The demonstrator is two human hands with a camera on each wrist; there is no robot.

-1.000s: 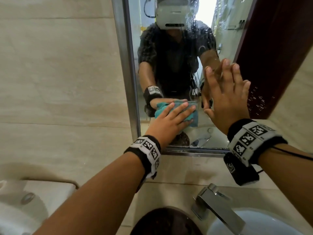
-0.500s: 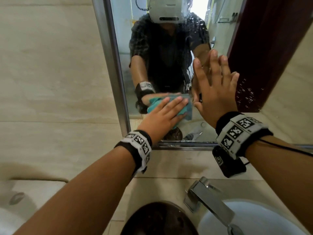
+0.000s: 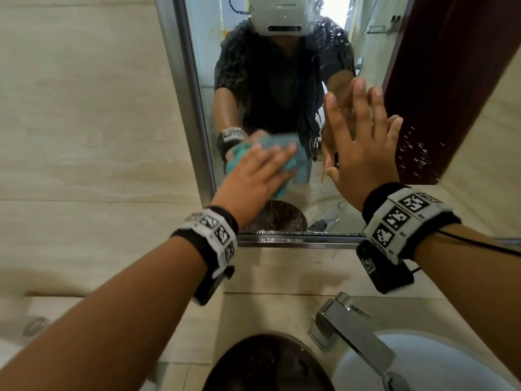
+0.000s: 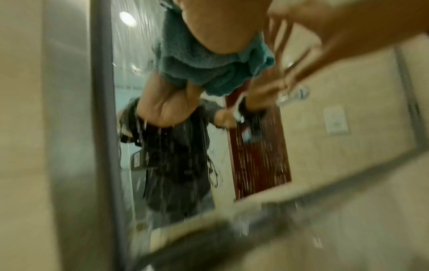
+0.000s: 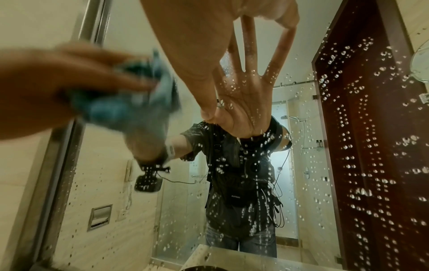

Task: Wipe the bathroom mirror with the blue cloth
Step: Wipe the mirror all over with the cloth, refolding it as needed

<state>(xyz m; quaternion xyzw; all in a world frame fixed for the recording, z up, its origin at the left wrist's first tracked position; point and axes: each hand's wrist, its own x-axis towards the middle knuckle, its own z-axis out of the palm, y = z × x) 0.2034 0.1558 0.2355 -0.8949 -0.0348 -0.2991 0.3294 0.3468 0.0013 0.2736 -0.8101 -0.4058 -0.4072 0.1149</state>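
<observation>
The blue cloth [image 3: 286, 179] lies bunched against the lower left of the mirror [image 3: 267, 88], close to its metal frame [image 3: 191, 108]. My left hand [image 3: 253, 176] presses it flat onto the glass with straight fingers and is blurred by motion. In the left wrist view the cloth [image 4: 209, 69] sticks out from under my left hand [image 4: 223, 31]. My right hand [image 3: 363, 142] rests flat on the glass to the right of it, fingers spread. The right wrist view shows my right hand [image 5: 197, 45], the cloth [image 5: 125, 102] and many water droplets [image 5: 348, 146] on the glass.
A chrome faucet [image 3: 352, 331] and a white basin [image 3: 423, 368] sit below the mirror at the right. A dark round object [image 3: 267, 365] is at the bottom centre. Beige tiled wall [image 3: 84, 122] fills the left, and a stone ledge [image 3: 282, 269] runs under the mirror.
My left hand has slid the cloth a little up and left along the glass, toward the frame. The right hand stays flat on the mirror.
</observation>
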